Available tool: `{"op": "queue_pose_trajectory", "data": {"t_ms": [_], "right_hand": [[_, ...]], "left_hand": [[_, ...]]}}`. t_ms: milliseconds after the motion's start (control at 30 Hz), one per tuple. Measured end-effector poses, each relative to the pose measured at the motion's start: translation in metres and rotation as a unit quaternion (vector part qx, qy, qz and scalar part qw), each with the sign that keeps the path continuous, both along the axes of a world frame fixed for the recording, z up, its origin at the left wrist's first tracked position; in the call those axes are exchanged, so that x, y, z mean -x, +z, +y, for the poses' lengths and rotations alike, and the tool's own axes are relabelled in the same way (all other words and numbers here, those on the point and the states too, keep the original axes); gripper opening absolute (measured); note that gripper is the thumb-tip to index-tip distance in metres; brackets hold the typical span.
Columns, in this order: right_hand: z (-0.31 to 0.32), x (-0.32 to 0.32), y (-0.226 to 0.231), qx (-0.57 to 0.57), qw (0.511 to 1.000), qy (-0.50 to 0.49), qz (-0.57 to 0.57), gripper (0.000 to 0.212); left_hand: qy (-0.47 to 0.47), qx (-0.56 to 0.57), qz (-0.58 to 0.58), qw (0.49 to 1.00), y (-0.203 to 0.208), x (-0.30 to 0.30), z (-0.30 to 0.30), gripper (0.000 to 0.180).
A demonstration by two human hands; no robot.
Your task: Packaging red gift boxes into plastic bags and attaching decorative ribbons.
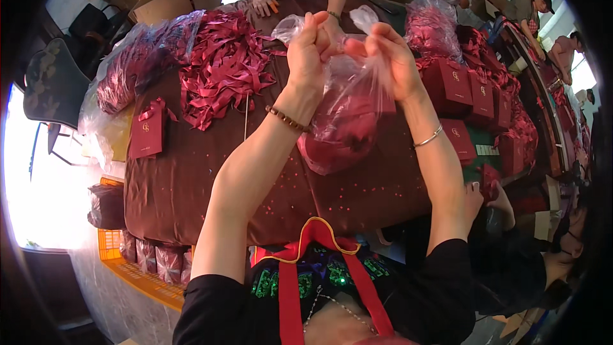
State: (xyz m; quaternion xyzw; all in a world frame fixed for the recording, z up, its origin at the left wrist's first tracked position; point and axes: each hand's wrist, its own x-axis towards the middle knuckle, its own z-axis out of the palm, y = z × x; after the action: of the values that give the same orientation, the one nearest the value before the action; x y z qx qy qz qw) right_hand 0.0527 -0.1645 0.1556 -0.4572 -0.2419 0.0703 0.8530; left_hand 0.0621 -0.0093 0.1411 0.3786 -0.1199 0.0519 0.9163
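Between the two hands: clear plastic bag, neck uppermost

Below the grip, toward the wearer, hangs the body of the clear plastic bag (338, 137), rounded and filled with dark red contents. Its long axis runs from the gathered neck down toward the wearer's chest, over the brown tablecloth (268, 182). Whether the base rests on the cloth cannot be determined. Governing relation: the position of the neck between the hands. The bag body lies nearer the left forearm; the film folds rise to the right hand (397, 64).

Grip state, left hand (305, 57): fingers curled, thumb and fingertips drawn together, with film at the fingertips. Grip state, right hand: fingers bent around the gathered film, with a loose end projecting above. The exact pinch points are obscured by the transparent folds. A co-worker's hand (263, 5) rests across the table, apart from the bag.
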Motion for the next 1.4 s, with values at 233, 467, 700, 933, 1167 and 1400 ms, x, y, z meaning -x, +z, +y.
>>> {"op": "queue_pose_trajectory", "data": {"t_ms": [233, 467, 700, 933, 1167, 1400], "right_hand": [[-0.001, 0.005, 0.006, 0.097, 0.99, 0.031, 0.098, 0.02], [0.002, -0.001, 0.005, 0.142, 0.987, -0.026, 0.076, 0.021], [0.011, 0.005, -0.003, 0.235, 0.969, -0.045, -0.066, 0.021], [-0.01, 0.007, -0.001, 0.088, 0.977, 0.186, 0.048, 0.022], [0.018, 0.022, 0.009, 0.197, 0.975, -0.089, 0.047, 0.022], [0.012, 0.019, 0.012, 0.304, 0.952, -0.016, 0.041, 0.027]], "left_hand": [[-0.072, 0.131, 0.023, 0.988, 0.0, 0.002, -0.001, 0.04], [-0.088, -0.016, -0.119, 0.989, 0.033, 0.013, -0.009, 0.041], [-0.136, -0.42, -0.231, 0.867, 0.067, -0.011, -0.01, 0.044], [-0.273, -0.534, -0.152, 0.786, 0.083, -0.029, -0.017, 0.047], [-0.232, -0.691, -0.2, 0.654, 0.084, -0.032, -0.03, 0.051], [-0.258, -0.379, -0.303, 0.836, 0.077, -0.046, 0.039, 0.058]]}}
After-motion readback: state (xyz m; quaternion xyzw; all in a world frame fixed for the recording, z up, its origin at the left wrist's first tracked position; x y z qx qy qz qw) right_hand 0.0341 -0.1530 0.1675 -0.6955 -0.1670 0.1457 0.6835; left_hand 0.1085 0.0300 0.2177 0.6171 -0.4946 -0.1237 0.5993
